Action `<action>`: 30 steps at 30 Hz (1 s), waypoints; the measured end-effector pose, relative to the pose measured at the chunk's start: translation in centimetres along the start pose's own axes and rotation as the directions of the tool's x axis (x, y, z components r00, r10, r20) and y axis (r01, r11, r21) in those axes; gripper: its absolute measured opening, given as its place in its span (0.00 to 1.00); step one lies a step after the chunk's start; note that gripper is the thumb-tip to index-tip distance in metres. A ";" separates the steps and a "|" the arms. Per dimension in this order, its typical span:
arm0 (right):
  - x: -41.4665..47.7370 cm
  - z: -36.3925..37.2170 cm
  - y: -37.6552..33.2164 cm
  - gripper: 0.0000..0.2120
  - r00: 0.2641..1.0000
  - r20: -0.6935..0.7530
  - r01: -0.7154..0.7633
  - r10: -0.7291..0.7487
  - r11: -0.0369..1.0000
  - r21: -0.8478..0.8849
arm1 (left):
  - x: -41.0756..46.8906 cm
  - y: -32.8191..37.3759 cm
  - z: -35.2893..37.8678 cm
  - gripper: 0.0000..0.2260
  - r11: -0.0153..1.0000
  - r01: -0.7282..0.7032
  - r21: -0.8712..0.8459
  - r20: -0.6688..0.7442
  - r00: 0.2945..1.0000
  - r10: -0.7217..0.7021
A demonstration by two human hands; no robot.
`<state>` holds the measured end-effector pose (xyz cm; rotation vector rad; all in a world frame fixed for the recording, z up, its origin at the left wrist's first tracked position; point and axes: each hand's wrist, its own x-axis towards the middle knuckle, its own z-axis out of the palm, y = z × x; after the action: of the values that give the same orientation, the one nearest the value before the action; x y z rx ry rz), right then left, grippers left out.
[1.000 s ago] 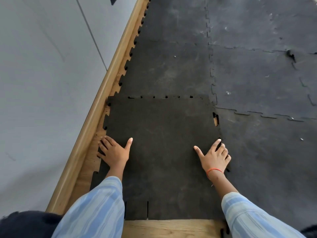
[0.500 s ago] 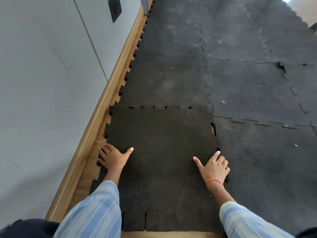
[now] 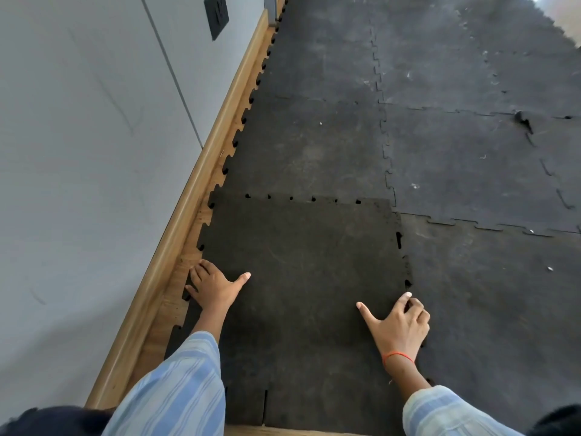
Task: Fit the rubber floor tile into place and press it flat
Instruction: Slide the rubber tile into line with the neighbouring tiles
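A dark rubber floor tile [image 3: 301,278] with jigsaw edges lies on the floor in front of me, between the wall skirting and the laid tiles. Its far edge overlaps the tile beyond, with small gaps showing along that seam. My left hand [image 3: 213,287] rests flat on the tile's left edge, fingers spread over the notches. My right hand [image 3: 397,325] rests on the right edge, thumb out, fingers curled at the seam with the neighbouring tile [image 3: 490,309].
A wooden skirting board [image 3: 195,190] runs along the grey wall [image 3: 78,152] on the left, with a strip of bare wooden floor [image 3: 169,306] beside the tile. Laid black tiles [image 3: 440,89] cover the floor ahead and right; one seam is torn [image 3: 523,121]. A dark wall plate [image 3: 217,14] sits above.
The view has tilted up, showing more floor ahead. The tile has slid slightly right, closing the gap on its right seam. Both hands stay on its side edges.
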<state>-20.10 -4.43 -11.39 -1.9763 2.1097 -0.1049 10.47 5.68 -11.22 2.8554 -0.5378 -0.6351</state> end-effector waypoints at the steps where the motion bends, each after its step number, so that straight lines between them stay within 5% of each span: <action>1: 0.0 0.0 0.0 0.51 1.000 -0.009 0.001 -0.001 1.000 0.021 | 0.0 0.0 0.0 0.51 1.000 -0.002 0.008 0.001 1.000 0.002; 30: -1.2 0.3 1.0 0.48 0.996 -0.077 -0.029 0.044 0.983 0.179 | -1.1 0.3 1.4 0.50 0.988 -0.071 0.137 0.124 0.991 0.054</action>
<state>-20.99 -3.09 -11.74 -1.8579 2.1033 -0.3599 8.78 5.68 -11.99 2.9309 -0.7157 -0.7912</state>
